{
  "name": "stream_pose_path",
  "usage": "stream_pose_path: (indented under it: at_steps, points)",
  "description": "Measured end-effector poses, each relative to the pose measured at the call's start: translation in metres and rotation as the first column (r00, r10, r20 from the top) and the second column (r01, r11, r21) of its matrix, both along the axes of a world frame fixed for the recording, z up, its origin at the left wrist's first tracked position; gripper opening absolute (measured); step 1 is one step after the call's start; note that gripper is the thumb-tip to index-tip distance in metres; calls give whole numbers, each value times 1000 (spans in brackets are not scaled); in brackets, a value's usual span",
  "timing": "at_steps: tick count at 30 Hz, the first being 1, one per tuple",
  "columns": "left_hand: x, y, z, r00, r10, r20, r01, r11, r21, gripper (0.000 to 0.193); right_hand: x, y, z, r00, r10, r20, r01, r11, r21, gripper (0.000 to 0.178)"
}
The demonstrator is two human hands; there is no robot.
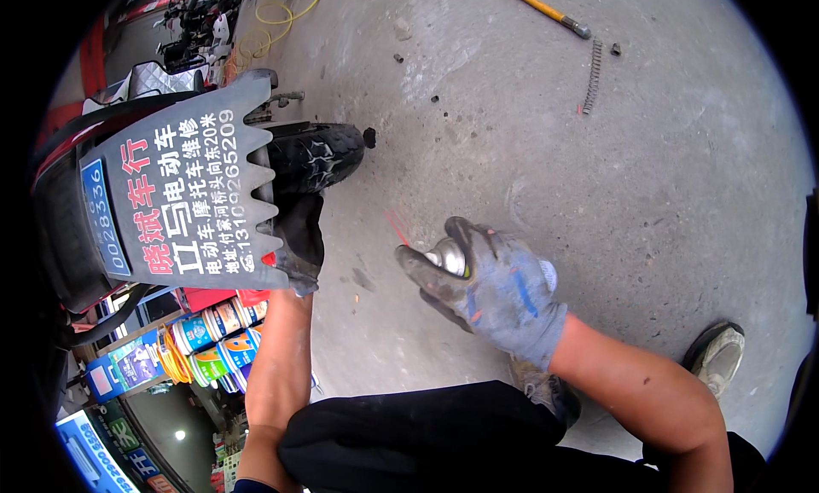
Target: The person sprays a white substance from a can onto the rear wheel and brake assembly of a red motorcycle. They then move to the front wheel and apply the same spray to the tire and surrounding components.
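Note:
My right hand (503, 288), in a grey work glove with blue and orange stains, is wrapped round a spray can (450, 258). The can's silvery top shows past the fingers, and a thin red streak or straw stands out near my fingertip. My left hand (300, 241), in a dark glove, is at the toothed edge of a grey mud flap (188, 194), below the tyre (320, 156). The flap covers part of that hand, so its fingers are hidden. The flap carries red and white print and hangs from a scooter or motorbike with a blue plate (106, 216).
On the concrete floor (682, 194) lie a yellow hose (546, 11) with a metal end, a coil spring (593, 77) and a small dark nut-like piece (615, 49). A thin yellow hose (290, 20) loops behind the vehicle. Several paint-like buckets (213, 344) stand at left. My shoe (717, 356) is at right.

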State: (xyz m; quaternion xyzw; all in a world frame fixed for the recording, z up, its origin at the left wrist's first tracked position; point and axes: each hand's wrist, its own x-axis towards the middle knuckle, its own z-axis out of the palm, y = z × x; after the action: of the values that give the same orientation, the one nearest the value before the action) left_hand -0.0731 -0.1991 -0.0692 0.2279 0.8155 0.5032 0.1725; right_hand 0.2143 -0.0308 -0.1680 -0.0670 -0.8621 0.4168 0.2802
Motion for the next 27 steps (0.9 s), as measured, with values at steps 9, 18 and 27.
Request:
stream_pose_path:
  at_steps: [9,18,27]
  points:
    - [19,-17,16,988,115,104,-124,989,85,65,-34,15,35,983,-88,-164,85,996,-28,55]
    - [4,-35,7,996,-18,82,3,983,181,64,-47,20,32,960,-134,-244,162,982,99,57]
    - [11,-20,12,953,-86,289,7,965,263,65,-37,26,32,990,35,-133,-19,993,120,55]
